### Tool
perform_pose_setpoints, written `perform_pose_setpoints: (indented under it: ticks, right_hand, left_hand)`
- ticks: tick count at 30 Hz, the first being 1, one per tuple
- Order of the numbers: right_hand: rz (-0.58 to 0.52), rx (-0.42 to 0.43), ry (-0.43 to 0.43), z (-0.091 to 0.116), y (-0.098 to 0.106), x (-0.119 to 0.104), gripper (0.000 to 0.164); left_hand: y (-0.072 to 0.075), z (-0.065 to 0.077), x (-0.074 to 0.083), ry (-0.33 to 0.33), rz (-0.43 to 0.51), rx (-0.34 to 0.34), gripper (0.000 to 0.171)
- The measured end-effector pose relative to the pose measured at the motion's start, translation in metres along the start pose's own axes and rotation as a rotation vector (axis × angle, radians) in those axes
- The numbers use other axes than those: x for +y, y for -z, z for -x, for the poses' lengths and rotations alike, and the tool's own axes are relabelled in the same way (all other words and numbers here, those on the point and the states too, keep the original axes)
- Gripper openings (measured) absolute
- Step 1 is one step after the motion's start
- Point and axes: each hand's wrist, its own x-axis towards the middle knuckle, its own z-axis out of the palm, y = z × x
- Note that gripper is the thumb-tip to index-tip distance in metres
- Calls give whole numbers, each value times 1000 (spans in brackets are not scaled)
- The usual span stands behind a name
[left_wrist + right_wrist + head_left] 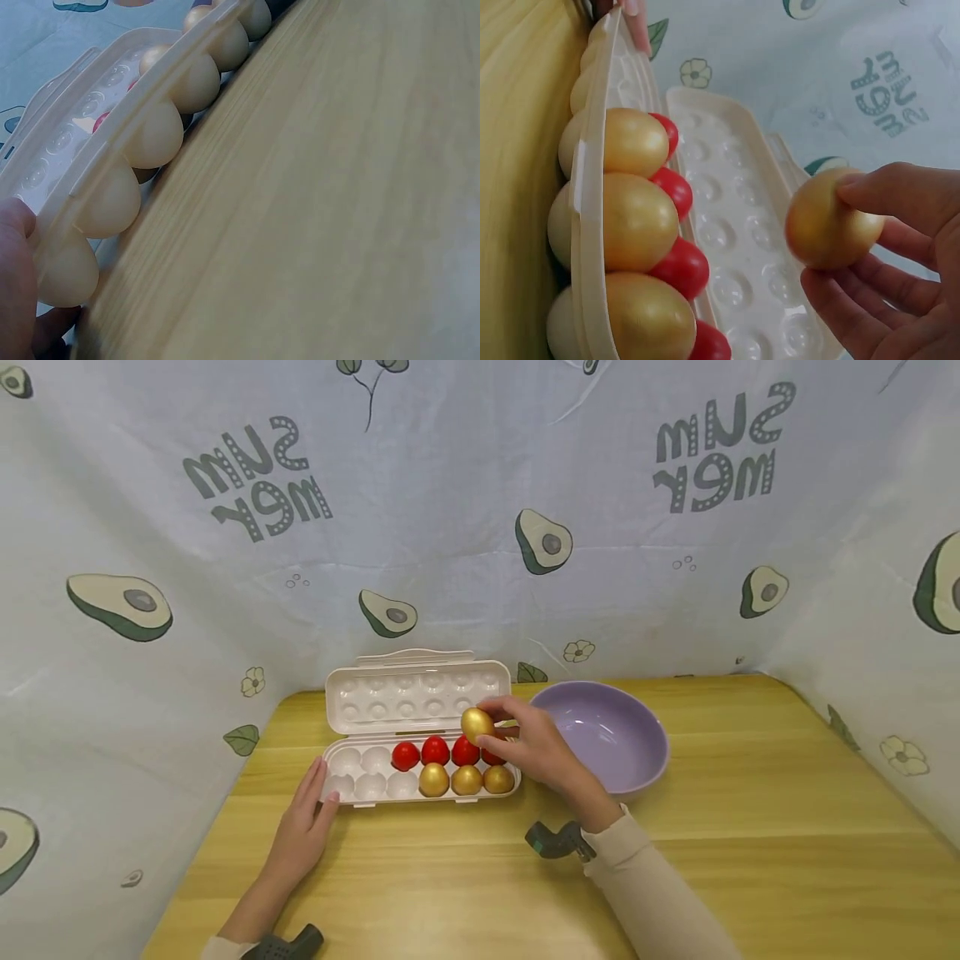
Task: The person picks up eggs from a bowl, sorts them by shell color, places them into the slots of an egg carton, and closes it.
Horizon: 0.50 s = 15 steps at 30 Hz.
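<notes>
A cream egg carton [450, 799] lies with its lid [418, 681] folded back. Several red eggs [406, 756] fill the right part of its back row, and three gold eggs [433, 780] sit at the right of its front row. Above the carton's right half, my right hand [528, 743] pinches another gold egg [832, 217] between thumb and fingers. My left hand [298, 835] holds the carton's front left corner, its thumb [16, 217] at the rim. The cups [372, 787] near that hand hold no eggs.
A purple bowl [611, 739] stands on the wooden table [750, 860], right of the carton and behind my right wrist. Behind the table hangs a pale curtain [450, 527] with avocado prints. Dark camera mounts [555, 841] sit on both wrists.
</notes>
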Motion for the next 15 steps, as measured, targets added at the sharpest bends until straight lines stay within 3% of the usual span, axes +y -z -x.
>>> perform_pose_setpoints:
  ticks: [7,15]
  right_hand:
    - [-74,19,17,-10,-20,-31,38]
    - [-87,83,11,-16,-48,-39,44]
  left_hand:
    - [1,-1,0,7,3,-11,57]
    - [0,1,-2,8,8,-8,57]
